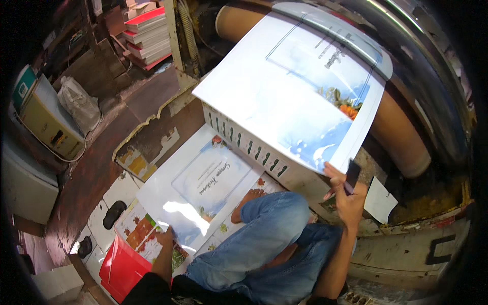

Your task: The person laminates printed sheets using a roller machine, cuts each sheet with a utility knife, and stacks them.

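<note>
We sit on the floor (96, 168) beside a big roller machine (406, 76), one knee in blue jeans (269, 234) drawn up, a bare foot (248, 198) resting on the prints below. Our right hand (345, 195) lifts a large glossy printed sheet (290, 96) by its lower edge, the grip pinched on the paper along with a small dark tool (352, 175) whose kind we cannot make out. That sheet hangs tilted above a white slotted plastic basket (249, 145), with a second sheet (351, 35) of the same kind showing behind its top edge.

Our left hand (165, 238) presses down on the near edge of a matching printed sheet (198, 195) lying flat on the floor; its fingers lie on the paper, though we cannot tell whether they grasp it or only rest there. Under it lie more floral prints (145, 231) and a red folder (122, 269).

We judge the sorting of sheets to be midway: at least one sheet is laid down, one is in the air, and at least one more waits by the roller.

A stack of red and white books (150, 33) sits on shelving at the back, a beige box (48, 119) stands to the left, and a dark sandal (114, 214) lies on the floor.
</note>
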The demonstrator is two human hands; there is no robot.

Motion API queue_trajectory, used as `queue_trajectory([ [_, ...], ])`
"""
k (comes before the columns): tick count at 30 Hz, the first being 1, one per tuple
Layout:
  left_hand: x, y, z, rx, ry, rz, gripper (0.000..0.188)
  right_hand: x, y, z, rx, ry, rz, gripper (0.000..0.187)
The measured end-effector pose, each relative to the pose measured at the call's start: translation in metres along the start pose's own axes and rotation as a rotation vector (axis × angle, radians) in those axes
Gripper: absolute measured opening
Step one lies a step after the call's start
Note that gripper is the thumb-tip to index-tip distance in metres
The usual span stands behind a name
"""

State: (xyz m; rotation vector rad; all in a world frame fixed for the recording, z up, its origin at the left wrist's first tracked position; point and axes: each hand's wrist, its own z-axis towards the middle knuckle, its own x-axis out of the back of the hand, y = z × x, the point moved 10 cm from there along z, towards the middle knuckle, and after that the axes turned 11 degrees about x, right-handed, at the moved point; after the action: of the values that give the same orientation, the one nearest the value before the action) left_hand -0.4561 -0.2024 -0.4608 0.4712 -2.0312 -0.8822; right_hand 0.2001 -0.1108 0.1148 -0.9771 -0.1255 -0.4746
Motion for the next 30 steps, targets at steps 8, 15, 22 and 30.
queue_trajectory([
  [8, -0.061, 0.025, -0.076, 0.137, -0.194, 0.225, 0.099, 0.002, 0.025, -0.020, -0.268, -0.256, 0.108, 0.023],
  [15, -0.149, 0.294, -0.281, -0.381, -1.095, -0.112, 0.050, -0.011, 0.041, -0.029, -0.368, -0.484, 0.316, 0.023],
  [22, -0.124, 0.473, -0.469, 0.182, -1.757, -0.861, 0.056, -0.029, 0.047, -0.032, -0.420, -0.714, 0.291, 0.029],
  [30, -0.110, 0.462, -0.452, -0.401, -1.240, -0.417, 0.037, 0.054, 0.068, -0.023, -0.354, -0.361, 0.333, 0.029],
])
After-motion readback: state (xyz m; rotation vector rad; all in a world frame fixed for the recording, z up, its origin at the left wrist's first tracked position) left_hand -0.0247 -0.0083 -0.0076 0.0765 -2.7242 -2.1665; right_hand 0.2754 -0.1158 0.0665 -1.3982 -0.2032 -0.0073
